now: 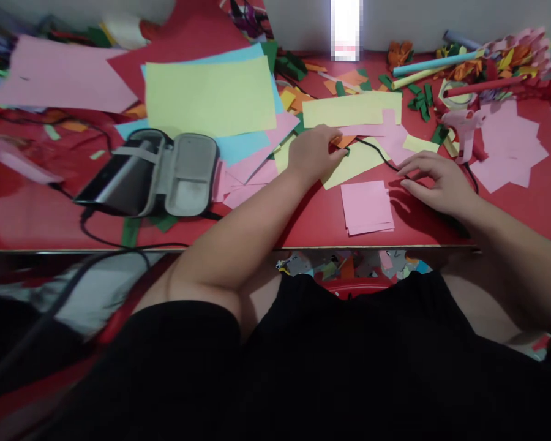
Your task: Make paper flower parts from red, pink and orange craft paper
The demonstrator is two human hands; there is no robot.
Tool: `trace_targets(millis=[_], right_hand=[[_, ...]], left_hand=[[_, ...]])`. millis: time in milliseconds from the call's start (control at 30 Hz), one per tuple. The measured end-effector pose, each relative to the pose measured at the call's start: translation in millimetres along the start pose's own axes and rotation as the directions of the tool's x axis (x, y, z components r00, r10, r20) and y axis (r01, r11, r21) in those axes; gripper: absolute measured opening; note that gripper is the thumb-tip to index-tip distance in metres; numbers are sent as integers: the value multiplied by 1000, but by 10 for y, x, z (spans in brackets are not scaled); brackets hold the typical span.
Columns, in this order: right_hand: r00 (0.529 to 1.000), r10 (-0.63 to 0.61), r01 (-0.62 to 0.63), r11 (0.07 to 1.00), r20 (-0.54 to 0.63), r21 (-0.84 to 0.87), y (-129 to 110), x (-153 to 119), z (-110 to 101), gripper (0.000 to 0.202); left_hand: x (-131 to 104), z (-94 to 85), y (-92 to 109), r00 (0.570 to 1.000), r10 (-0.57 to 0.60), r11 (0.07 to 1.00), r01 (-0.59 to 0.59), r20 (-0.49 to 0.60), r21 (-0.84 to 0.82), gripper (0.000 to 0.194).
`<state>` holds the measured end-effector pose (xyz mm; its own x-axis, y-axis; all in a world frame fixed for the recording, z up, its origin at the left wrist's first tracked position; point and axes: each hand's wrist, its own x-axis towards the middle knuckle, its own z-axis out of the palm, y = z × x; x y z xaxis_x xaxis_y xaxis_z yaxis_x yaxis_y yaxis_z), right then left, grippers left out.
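Observation:
My left hand (314, 153) reaches over the paper scraps in the middle of the table, thumb and fingers apart. Near its fingertips lie an orange paper scrap (348, 142) and a yellow sheet (360, 166); whether the fingertips touch them I cannot tell. My right hand (441, 180) hovers loosely open beside a black cable (377, 151), holding nothing I can see. Between and below the hands is a small stack of pink paper squares (367, 207). Beyond the right hand a pink glue gun (463, 125) stands next to pink star-shaped paper (509, 147).
Large yellow (211, 95), pink (68, 73) and red sheets overlap at the back left. An open grey case (190, 174) with a dark device (123, 177) sits at the left. Paper flowers on rolled stems (441, 60) lie at the back right. Cables cross the red table (303, 223).

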<state>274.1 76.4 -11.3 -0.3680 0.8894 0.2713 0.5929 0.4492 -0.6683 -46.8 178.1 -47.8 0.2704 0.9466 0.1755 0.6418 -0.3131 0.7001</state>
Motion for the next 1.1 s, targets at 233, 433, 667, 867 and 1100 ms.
trace_targets(millis=[233,433,667,867,1100], right_hand=[[1000,11,-10,998,-6,58,-43,-12,8,13],[996,45,-38,996,-81,83,-35,-26,54,22],[971,239,-208,800,19,563,-356,-33,356,56],[935,352,-265,766,-38,586,-704,-60,443,53],[919,365,-241,820,-149,519,-770,-152,311,31]], left_hand=[[37,-218,-81,993,-21,1000,19,-113,-19,15],[-128,-554,292,974,-186,787,225,127,-574,14],[-502,-561,593,928,-175,655,360,330,-664,15],[-619,-462,719,935,-173,736,332,311,-590,14],[-785,-458,789,939,-119,783,288,322,-551,10]])
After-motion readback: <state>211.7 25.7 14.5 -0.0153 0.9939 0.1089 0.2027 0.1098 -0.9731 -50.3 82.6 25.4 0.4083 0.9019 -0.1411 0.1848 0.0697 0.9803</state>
